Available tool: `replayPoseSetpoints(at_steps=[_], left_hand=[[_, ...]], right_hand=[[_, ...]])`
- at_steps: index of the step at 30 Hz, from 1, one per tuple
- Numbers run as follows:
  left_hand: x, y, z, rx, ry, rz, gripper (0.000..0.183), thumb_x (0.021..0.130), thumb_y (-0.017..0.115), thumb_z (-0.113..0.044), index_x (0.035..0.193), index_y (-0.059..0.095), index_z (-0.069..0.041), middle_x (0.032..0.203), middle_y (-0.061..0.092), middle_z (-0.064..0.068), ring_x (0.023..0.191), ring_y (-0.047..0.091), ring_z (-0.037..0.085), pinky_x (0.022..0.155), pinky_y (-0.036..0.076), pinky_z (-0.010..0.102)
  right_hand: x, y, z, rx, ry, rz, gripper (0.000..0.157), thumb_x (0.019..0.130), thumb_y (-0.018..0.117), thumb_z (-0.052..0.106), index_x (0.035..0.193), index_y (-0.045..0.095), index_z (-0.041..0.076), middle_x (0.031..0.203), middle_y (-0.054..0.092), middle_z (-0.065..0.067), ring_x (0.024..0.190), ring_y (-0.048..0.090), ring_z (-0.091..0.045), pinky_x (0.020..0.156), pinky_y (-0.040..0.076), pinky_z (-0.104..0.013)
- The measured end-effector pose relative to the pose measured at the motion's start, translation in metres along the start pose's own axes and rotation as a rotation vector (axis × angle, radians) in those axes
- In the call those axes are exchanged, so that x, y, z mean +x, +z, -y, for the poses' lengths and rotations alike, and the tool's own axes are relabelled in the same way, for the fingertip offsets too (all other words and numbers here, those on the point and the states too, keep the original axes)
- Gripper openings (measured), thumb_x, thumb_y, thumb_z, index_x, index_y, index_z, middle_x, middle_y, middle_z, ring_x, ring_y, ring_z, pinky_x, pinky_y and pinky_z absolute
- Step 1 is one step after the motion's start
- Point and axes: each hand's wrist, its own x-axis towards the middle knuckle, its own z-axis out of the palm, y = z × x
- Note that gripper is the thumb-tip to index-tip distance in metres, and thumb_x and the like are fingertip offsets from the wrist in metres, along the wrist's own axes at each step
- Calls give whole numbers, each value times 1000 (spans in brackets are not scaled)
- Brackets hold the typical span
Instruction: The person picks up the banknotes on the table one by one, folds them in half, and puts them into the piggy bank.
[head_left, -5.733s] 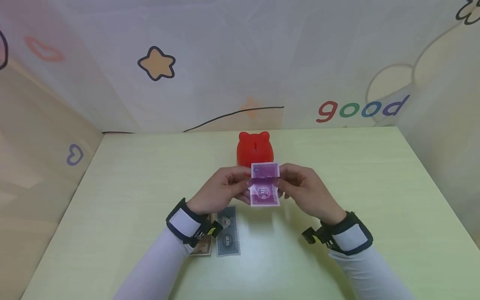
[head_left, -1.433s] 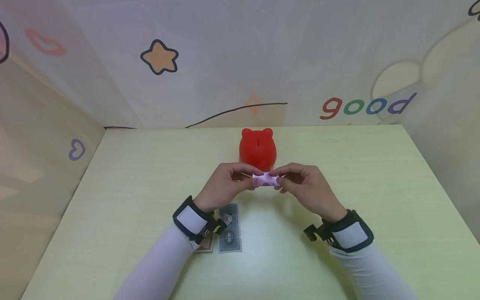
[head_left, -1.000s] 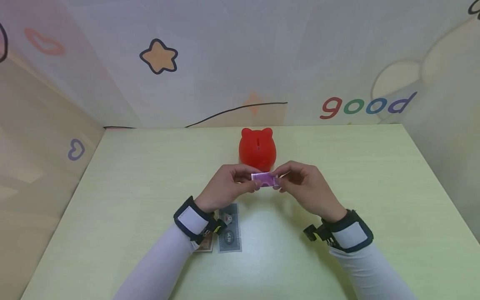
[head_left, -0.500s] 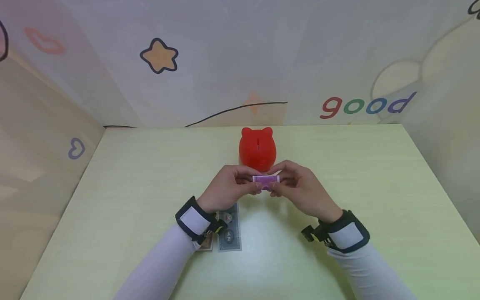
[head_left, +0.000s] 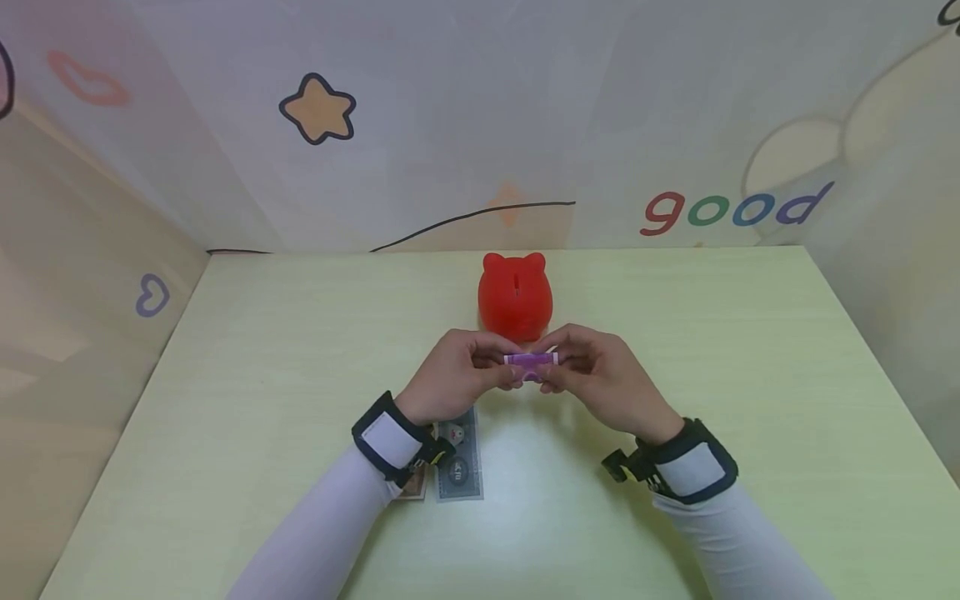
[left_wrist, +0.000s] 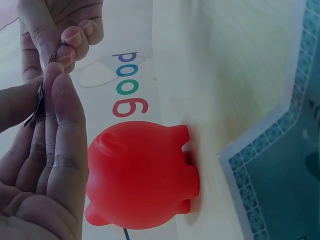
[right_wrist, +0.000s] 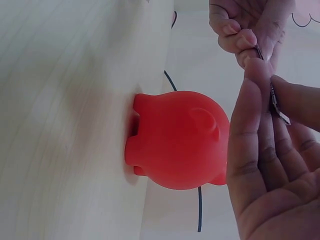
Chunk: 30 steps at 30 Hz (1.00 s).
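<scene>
A purple play banknote (head_left: 531, 360), folded into a small strip, is held level between both hands in the head view. My left hand (head_left: 457, 375) pinches its left end between thumb and fingers; my right hand (head_left: 600, 375) pinches the right end the same way. Both wrist views show the folded note (left_wrist: 39, 102) edge-on, a thin layered strip under the thumbs. Just beyond the hands stands a red piggy bank (head_left: 515, 296) with a slot in its top. Its side and short feet show in the right wrist view, where the piggy bank (right_wrist: 175, 140) is apart from the fingers.
A blue-grey play banknote (head_left: 460, 462) lies on the pale table (head_left: 300, 350) by the left wrist. Beside it, a brownish note (head_left: 414, 487) is mostly hidden under the left wrist strap (head_left: 390, 442). A printed backdrop (head_left: 450, 125) rises behind the table.
The purple note was held spread out with a crease across it; it is now folded into a narrow strip. Both hands have shifted slightly toward the body. The piggy bank stays in place.
</scene>
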Motion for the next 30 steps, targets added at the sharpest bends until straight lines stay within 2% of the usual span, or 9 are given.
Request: replayPoseSetpoints(at_steps=[11,17,22,27,30], left_hand=[[1,2,1,13,3,-42,22,100,69,-12,120,76,-6,95,78,9,87,76,36,86,63,48],[0,2,1,5,-11,-71,23,98,71,-13,119,77,-8,93,78,9,85,76,37,84,64,48],[0,2,1,-14,-13,-75,23,98,72,-12,120,78,-8,94,79,10,86,77,37,81,65,39],[1,2,1,-10,-12,-63,25,98,72,-13,121,77,-7,95,79,10,88,77,36,84,64,43],[1,2,2,-9,-8,-55,30,97,73,-12,126,74,-9,97,79,10,92,77,36,87,64,42]], right_hand=[[0,2,-2,-7,8,-9,26,94,74,6,119,69,11,98,76,-10,86,76,-36,79,63,-28],[0,3,-2,-34,8,4,33,93,75,4,124,67,11,99,76,-10,87,74,-36,78,62,-28],[0,3,-1,-67,-3,-6,36,91,77,5,125,67,12,99,74,-9,86,71,-36,74,61,-27],[0,3,-1,-94,3,-30,32,92,77,7,123,70,14,101,74,-7,86,70,-36,72,60,-28],[1,3,-1,-98,33,-39,28,93,76,9,121,73,14,107,76,-7,90,71,-34,76,61,-33]])
